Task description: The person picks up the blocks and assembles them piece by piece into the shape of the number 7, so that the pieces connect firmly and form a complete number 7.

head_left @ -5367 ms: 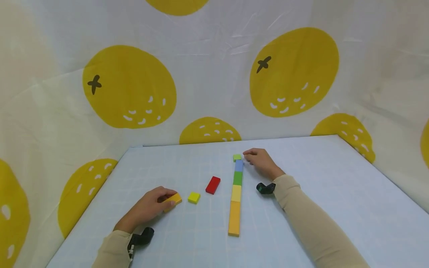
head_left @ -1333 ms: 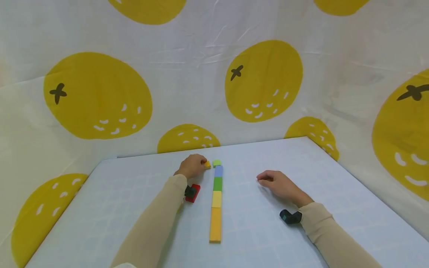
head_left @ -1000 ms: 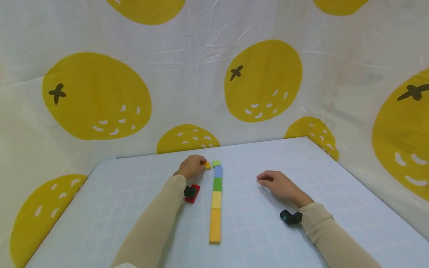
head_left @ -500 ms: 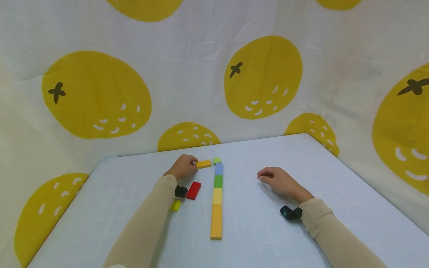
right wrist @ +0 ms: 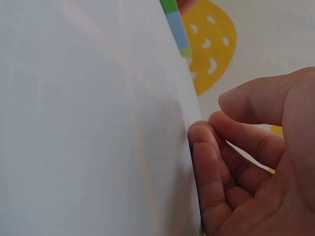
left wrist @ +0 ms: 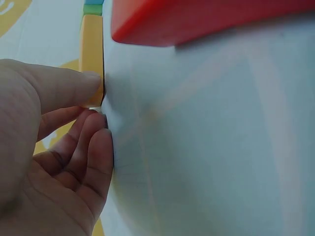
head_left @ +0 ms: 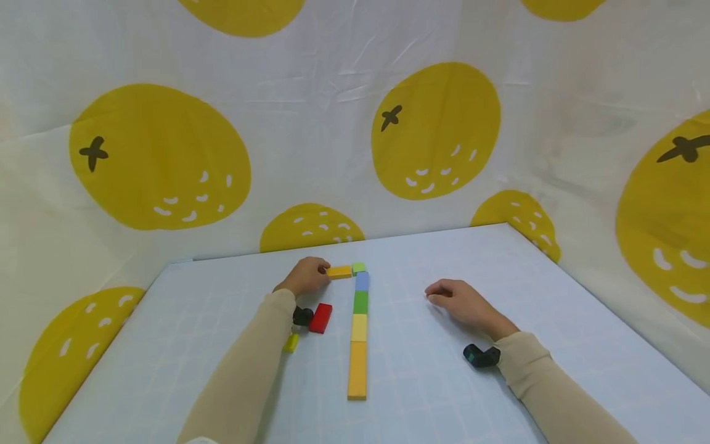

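Left hand [head_left: 306, 276] in pinch on orange block [head_left: 340, 272], newly beside light-green block [head_left: 359, 267]; right hand [head_left: 462, 302] loosely curled

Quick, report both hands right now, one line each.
Left hand: closed, gripping the end of the orange block beside the light-green block.
Right hand: open, fingers loosely curled, holding nothing.

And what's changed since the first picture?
Left hand carried the loose orange rectangular block away from the person and rightward, beside the light green square block; the thumb still touches it. Right hand moved rightward and nearer the person. Unchanged: straight row of coloured blocks, red rectangular block.
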Demonstrator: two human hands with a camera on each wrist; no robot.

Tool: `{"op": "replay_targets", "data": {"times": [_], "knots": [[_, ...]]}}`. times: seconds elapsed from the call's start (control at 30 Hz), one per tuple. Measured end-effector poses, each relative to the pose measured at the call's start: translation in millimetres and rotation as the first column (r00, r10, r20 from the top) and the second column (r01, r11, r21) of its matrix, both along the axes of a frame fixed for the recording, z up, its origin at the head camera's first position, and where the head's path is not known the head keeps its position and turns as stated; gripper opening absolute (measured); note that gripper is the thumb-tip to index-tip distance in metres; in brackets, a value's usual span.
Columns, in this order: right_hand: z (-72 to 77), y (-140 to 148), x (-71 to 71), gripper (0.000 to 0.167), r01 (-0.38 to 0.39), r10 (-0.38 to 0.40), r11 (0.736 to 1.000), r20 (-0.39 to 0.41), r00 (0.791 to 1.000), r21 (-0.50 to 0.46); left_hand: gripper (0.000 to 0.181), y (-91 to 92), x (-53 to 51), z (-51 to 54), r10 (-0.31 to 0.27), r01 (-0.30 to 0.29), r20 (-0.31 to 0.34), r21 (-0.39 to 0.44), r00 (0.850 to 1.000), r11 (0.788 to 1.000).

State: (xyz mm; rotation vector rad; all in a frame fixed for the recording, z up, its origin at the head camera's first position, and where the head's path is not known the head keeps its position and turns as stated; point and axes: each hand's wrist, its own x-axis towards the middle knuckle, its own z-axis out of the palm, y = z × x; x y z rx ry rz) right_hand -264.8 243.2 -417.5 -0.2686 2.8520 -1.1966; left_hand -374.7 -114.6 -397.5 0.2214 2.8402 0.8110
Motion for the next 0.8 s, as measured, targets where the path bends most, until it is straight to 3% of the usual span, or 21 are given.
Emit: {"op": "replay_targets", "data": {"times": [0.8], "knots": [[-1.2,-2.6,-0.4,0.02,0.012,-0.012,1.0,-0.008,1.0,0.009,0.037,5.7,0.8,1.8,0.058,-0.058,0.026,0.005,0.998,0.998]]}}
